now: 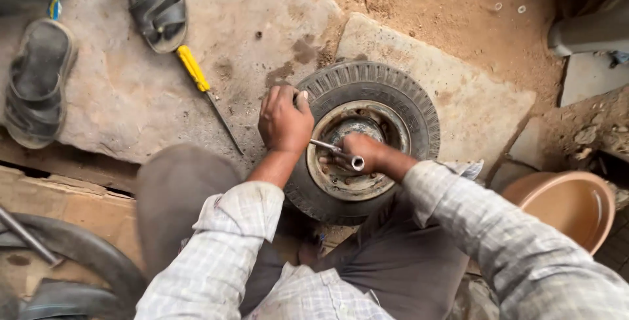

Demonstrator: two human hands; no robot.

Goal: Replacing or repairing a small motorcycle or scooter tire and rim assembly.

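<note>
Checked pale shirt sleeves [236,241] fill the bottom of the head view, with dark grey trousers [393,261] over bent knees just below the work. Between those knees lies a small black rubber tyre on a rusty steel rim [393,91], flat on a worn grey stone slab [131,91], its lower edge close against the person's legs.

On the tyre's upper-left shoulder the left hand [284,121] lies palm down, fingers curled over the tread and sidewall, pressing on the rubber; it grips nothing else. Inside the rim's dish, the right hand [362,152] is clenched around a short silver metal tube-shaped tool [334,153], whose open round end points toward the camera and whose other end runs toward the left wrist.

Left of the tyre, on the slab, a screwdriver with a yellow handle and dark shaft [203,91] lies diagonally, well apart from both hands. Two worn dark sandals [39,81] sit at the top left corner. A terracotta-coloured plastic basin [570,205] stands at the right, beside the person's right sleeve. At the lower left a dark rubber inner tube [92,254] curves over a wooden plank, with a thin metal rod [26,235] crossing it. Sandy brown earth [458,12] spreads beyond the slab.
</note>
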